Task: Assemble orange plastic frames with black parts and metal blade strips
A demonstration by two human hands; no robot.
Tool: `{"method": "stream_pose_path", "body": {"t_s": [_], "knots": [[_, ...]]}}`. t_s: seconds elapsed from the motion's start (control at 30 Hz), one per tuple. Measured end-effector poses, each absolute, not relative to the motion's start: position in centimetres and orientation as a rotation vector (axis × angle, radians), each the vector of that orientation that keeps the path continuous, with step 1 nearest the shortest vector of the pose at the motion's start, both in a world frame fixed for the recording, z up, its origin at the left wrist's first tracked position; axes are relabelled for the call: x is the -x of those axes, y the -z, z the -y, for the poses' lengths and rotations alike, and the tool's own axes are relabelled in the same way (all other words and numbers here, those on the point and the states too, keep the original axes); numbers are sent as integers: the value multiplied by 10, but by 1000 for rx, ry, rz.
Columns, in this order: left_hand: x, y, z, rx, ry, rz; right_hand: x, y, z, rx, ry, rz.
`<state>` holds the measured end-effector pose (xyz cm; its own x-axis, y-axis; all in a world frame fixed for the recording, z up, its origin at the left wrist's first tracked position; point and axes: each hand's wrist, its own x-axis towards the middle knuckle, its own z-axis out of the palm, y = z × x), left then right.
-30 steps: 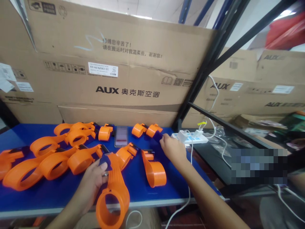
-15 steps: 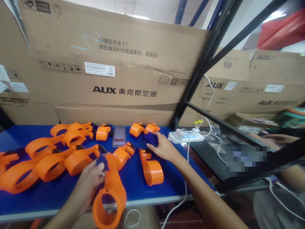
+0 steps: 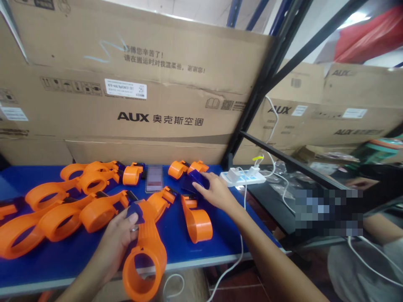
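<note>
My left hand (image 3: 121,230) is closed around the dark blue end of an orange tape dispenser (image 3: 149,228). Its round ring hangs down over the table's front edge. My right hand (image 3: 217,188) pinches a dark blue plastic piece (image 3: 200,178) between thumb and fingers, slightly tilted above the table. Whether that piece is joined to the orange dispenser (image 3: 198,166) behind it I cannot tell. Just in front of my right hand lies another orange dispenser (image 3: 200,225). One more orange dispenser (image 3: 161,201) rests between my hands.
Several orange dispensers (image 3: 64,220) crowd the left of the blue table (image 3: 226,239). A phone (image 3: 154,178) lies at the back. To the right are a white power strip (image 3: 242,178) with cables and a black rack post (image 3: 261,79). A large carton (image 3: 176,96) stands behind; another person's arm (image 3: 378,228) shows at far right.
The dark blue piece in my right hand has tipped up and shifted a little. My left hand keeps its hold on the tape dispenser. The whole view has drifted slightly.
</note>
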<state>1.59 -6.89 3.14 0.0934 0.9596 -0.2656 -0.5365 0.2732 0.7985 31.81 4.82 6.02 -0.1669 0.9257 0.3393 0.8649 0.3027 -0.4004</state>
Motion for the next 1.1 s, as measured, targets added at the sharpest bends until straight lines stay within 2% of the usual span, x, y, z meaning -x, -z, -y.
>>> {"method": "stream_pose_path", "body": {"t_s": [0.17,0.37,1.1], "knots": [[-23,-34,70,-613,-1332,-892,-285,-97,-1,1220,-470,2046],[-28,-42,77,-643,-1433,-832,-242,-125,54,931,-574,2163],[-21,-50,88,-714,-1516,-790,-219,-123,67,944,-529,2141]]}}
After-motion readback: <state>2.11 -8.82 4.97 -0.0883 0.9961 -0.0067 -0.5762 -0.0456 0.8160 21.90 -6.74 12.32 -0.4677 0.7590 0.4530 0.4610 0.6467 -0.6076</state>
